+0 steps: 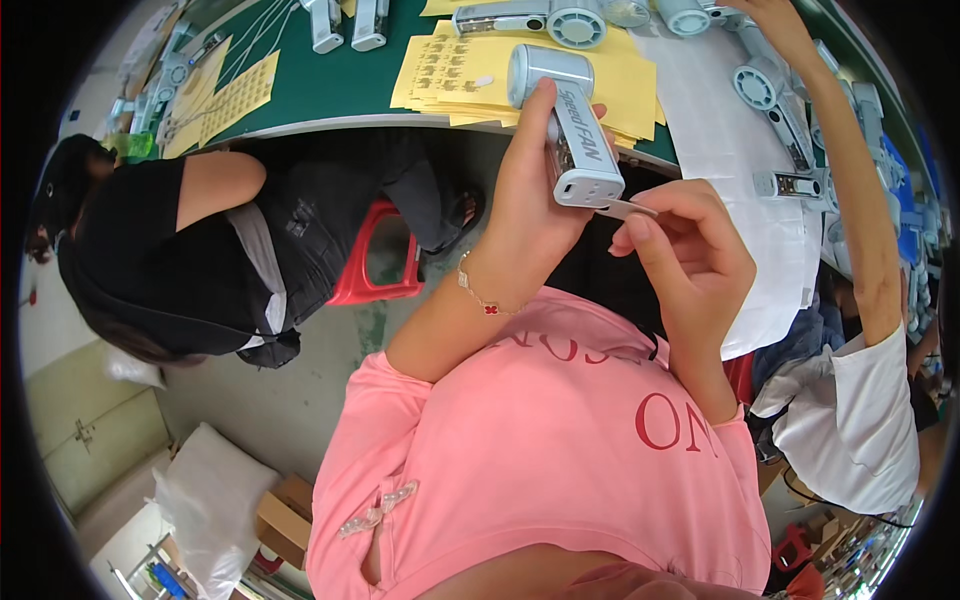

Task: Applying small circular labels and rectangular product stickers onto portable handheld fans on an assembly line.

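Shirt (560, 450); left grip (528, 180) round fan (588, 140), right (695, 240) pinching strip (624, 208).

I'm in an assembly workshop: green workbench (300, 90), identical pale-blue handheld fans (577, 25) lying far and right, yellow sheets (625, 90) stacked far, co-worker (130, 250) beside red plastic stool (380, 291) left, another co-worker (850, 420) right, carton (285, 520) near left.

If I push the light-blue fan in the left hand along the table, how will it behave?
The light-blue fan would probably stay rigid, since it looks like hard plastic. Its rounded head may let it rock, but the long boxy handle should limit rolling. Its smooth surface might slide easily.
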Demonstrator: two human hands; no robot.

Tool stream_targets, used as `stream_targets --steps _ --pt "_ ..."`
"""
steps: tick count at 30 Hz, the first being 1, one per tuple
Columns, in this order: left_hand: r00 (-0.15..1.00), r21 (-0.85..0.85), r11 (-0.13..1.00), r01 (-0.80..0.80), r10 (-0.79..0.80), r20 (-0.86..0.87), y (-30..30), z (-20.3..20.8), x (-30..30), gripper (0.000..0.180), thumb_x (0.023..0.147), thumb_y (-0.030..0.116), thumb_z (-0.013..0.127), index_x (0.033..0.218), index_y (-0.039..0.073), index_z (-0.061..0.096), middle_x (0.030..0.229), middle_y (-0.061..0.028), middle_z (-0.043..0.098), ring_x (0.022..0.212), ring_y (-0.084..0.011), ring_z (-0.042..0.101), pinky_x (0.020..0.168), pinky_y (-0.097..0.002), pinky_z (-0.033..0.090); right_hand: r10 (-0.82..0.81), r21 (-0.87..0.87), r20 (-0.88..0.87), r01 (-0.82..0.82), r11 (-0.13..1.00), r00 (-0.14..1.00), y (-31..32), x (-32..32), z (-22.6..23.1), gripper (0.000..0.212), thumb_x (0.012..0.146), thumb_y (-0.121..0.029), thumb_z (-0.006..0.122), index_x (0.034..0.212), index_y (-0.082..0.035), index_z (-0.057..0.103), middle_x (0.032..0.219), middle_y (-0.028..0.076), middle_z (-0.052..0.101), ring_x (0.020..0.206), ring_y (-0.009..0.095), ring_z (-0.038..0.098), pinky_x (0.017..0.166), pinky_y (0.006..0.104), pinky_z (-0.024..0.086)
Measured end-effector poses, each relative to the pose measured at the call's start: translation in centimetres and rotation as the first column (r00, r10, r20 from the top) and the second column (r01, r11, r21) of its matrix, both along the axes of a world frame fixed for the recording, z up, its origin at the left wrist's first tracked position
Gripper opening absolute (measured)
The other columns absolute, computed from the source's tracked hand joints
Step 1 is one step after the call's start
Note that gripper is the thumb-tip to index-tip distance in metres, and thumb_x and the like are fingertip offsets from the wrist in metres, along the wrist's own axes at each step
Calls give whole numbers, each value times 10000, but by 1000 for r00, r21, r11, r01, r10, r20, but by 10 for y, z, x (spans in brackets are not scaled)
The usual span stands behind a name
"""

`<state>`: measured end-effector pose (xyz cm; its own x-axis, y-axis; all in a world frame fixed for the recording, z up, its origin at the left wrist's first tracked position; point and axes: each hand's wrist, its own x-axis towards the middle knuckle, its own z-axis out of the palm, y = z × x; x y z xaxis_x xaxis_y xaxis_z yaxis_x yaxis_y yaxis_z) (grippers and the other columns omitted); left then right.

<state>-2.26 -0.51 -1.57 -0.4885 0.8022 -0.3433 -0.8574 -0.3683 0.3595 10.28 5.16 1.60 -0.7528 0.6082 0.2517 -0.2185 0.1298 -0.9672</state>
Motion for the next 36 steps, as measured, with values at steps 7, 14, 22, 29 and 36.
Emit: stream_targets --steps 7,14,22,29,36 --pt "995 -4 996 -93 92 -37 1 0 6 572 866 444 514 1091 -79 463 809 -93 527 737 -187 499 618 -276 442 67 -86 -20 -68 994 998 -6 -3 -1 131 796 92 577 926 76 573 905 96 547 738 147 618 658 229 520" --pt "999 11 999 -42 42 -22 0 2 9 572 873 443 507 1094 -82 460 834 -114 540 757 -190 523 660 -271 472 25 19 0 -25 1000 1000 -3 -5 -1 126 789 87 590 914 70 583 902 95 546 728 145 620 654 218 516" --pt "998 -10 999 -36 35 -50 1 3 9 579 874 456 496 1098 -76 462 835 -112 546 759 -181 533 661 -266 473 22 8 -10 -22 1000 1000 -3 -6 -3 120 793 79 595 912 71 583 893 96 541 716 142 620 638 212 515" --pt "999 -9 1000 -26 26 -33 -2 0 10 570 873 453 500 1095 -70 461 837 -115 549 762 -186 537 652 -267 475 12 25 -16 -11 1000 1000 -3 -8 -8 115 794 77 596 908 71 583 884 97 542 708 140 619 624 208 515" --pt "999 -4 999 -52 52 2 -3 -3 9 553 881 441 493 1097 -67 464 838 -117 547 763 -194 536 645 -277 478 24 12 4 -24 1000 1000 -2 -10 -11 115 795 75 596 909 70 584 886 100 546 706 141 618 624 208 514"
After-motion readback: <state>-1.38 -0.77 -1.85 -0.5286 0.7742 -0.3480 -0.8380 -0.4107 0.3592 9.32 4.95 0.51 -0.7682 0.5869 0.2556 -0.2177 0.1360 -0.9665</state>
